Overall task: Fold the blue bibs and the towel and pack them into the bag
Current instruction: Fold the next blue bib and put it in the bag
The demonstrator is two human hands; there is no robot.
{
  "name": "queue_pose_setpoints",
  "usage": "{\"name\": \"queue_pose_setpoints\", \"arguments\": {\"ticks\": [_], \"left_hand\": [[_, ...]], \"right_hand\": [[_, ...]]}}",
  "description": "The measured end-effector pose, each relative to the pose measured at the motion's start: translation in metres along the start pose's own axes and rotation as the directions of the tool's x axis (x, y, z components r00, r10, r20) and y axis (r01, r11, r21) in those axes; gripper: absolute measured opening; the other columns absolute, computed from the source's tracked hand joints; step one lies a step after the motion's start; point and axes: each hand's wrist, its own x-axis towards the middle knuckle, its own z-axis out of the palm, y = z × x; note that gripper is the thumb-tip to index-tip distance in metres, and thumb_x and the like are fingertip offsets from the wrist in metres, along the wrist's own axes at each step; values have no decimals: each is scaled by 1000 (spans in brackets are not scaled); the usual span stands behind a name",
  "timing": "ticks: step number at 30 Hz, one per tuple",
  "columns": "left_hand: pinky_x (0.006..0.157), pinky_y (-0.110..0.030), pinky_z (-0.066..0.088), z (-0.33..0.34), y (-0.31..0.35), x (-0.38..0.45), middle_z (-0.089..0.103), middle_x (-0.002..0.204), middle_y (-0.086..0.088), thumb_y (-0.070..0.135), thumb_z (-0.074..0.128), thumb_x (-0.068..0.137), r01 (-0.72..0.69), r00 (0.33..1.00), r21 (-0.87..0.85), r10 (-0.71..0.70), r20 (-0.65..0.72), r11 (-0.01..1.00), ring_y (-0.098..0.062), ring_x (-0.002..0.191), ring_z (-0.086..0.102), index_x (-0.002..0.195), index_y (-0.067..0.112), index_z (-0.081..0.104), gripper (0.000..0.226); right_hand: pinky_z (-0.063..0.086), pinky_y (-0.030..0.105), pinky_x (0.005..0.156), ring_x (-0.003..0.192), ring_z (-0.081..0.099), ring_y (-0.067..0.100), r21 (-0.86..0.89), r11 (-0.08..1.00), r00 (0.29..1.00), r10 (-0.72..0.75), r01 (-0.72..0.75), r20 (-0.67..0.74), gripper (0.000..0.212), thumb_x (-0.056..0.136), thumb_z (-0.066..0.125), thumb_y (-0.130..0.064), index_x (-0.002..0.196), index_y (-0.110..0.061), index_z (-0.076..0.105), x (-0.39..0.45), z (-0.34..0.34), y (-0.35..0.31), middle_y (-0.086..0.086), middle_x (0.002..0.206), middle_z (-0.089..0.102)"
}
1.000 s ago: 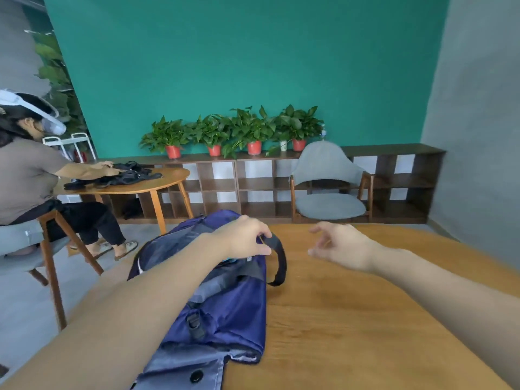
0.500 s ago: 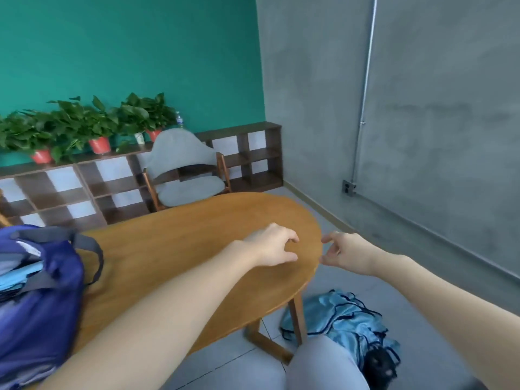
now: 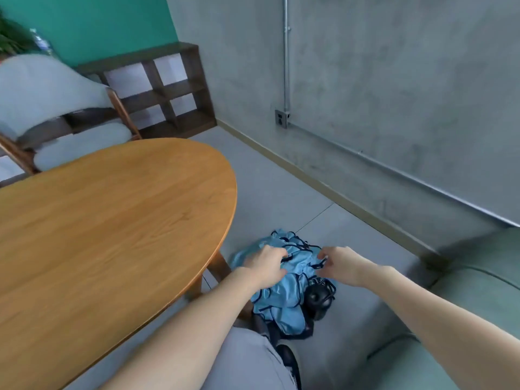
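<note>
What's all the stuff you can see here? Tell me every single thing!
blue bibs: one crumpled heap, count unclear, light blue with dark trim, on the floor right of the table
table: one, orange-brown wood, rounded, at left
chair: one, grey cushions on a wooden frame, behind the table
shelf unit: one, dark brown, against the green wall
plant: part of one, green, top left corner
wall socket: one, metal, on the grey wall, pipe above it
sofa: one, pale green, bottom right
black object: one, rounded, beside the heap, unclear what
shoe: one, dark, bottom centre
left hand: fingers curled on the bibs
right hand: fingers curled at the bibs' trim
</note>
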Motion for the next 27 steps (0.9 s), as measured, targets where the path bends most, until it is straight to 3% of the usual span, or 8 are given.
{"name": "queue_pose_setpoints", "arguments": {"ticks": [3,6,9,14,17,20,23,27], "left_hand": [[81,-39,56,36,-27,36,57,127,-8,34,64,98,74,997,-116,-71,26,991,-26,93,65,143,23,51,48],[84,-42,57,63,-47,71,56,124,-8,35,64,97,146,989,-207,-141,36,967,-27,95,64,144,24,48,50],[71,-40,57,88,-63,106,59,106,-5,33,63,97,202,978,-241,-208,-2,949,-27,84,65,141,24,49,47],[78,-37,53,128,-77,149,61,119,-9,34,59,99,249,961,-259,-270,-52,933,-31,100,65,147,25,43,51],[86,-42,54,142,-82,171,63,120,-7,35,60,99,279,944,-289,-317,-95,916,-31,109,62,139,20,48,44],[81,-38,53,153,-86,184,63,122,-7,36,59,100,323,928,-271,-359,-98,907,-29,108,63,145,19,44,50],[75,-36,48,163,-93,187,61,123,-8,35,59,101,315,930,-249,-350,-109,916,-28,104,64,146,17,42,51],[83,-40,52,170,-100,188,59,130,-8,38,58,101,333,926,-271,-367,-85,903,-29,108,63,148,18,41,54]], "right_hand": [[51,29,75,90,63,18,-1,999,999,35,-35,38,47,93,62,-38,136,-21,54,42,25,15,-2,108,63],[46,25,66,81,59,16,15,998,996,58,-59,64,48,93,61,-35,138,-20,52,86,44,22,0,109,58],[54,33,78,88,62,19,55,995,993,73,-78,92,51,94,62,-36,140,-20,49,132,60,27,1,114,60],[58,43,86,93,69,24,120,990,994,69,-79,86,60,96,60,-38,149,-24,37,198,82,34,3,109,68],[60,45,79,84,68,24,145,984,994,92,-100,59,68,96,60,-40,153,-25,28,228,91,40,6,100,68],[58,39,68,80,67,23,178,975,990,127,-136,62,70,95,61,-43,154,-26,27,250,98,47,7,94,69],[46,28,53,76,67,24,233,961,988,136,-149,72,56,94,64,-39,144,-24,42,262,102,54,5,92,71],[37,19,45,61,57,17,347,933,995,90,-96,32,18,95,66,-24,111,-18,61,266,101,61,2,82,73]]}}
